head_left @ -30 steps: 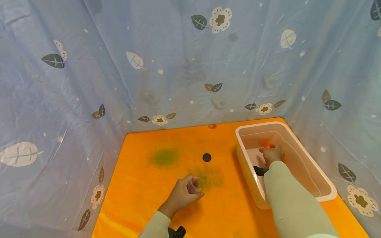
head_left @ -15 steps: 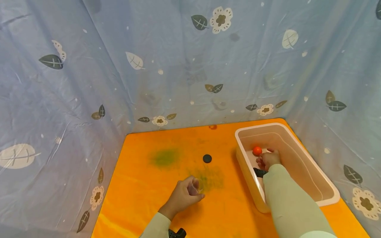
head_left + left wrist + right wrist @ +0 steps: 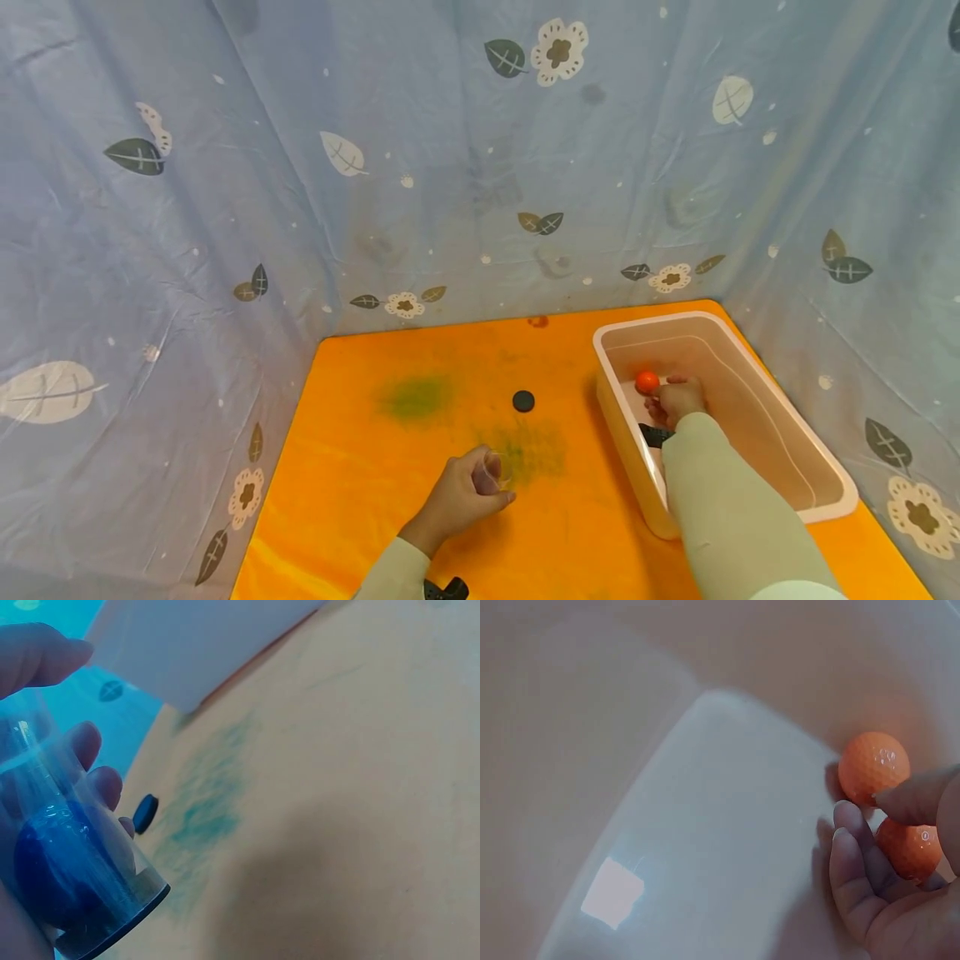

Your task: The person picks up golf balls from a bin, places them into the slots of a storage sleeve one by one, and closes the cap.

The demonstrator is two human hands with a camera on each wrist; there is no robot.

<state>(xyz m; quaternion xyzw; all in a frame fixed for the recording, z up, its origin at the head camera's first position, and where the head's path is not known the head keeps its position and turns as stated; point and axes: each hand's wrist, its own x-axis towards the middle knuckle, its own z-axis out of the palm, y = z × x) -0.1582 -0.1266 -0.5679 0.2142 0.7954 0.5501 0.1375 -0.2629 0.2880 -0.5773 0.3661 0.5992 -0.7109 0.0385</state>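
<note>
In the head view my left hand (image 3: 459, 496) holds a clear cylindrical container (image 3: 56, 787) above the table. The left wrist view shows a dark blue ball (image 3: 64, 862) near its dark-rimmed end. My right hand (image 3: 677, 400) is down inside the pale pink bin (image 3: 750, 400). Its thumb and fingers curl round an orange golf ball (image 3: 909, 847), hidden by the hand in the head view. A second orange golf ball (image 3: 874, 766) sits against the bin wall, right at the thumb tip.
A black disc (image 3: 523, 401) like a lid lies on the orange table (image 3: 375, 500), left of the bin. Flowered blue curtains (image 3: 420, 167) enclose the back and both sides. Black wrist devices (image 3: 446, 588) show at both sleeves.
My right hand has drawn back a little in the bin, and an orange ball beyond it has come into clearer view, further left. The left hand stays in place with the container.
</note>
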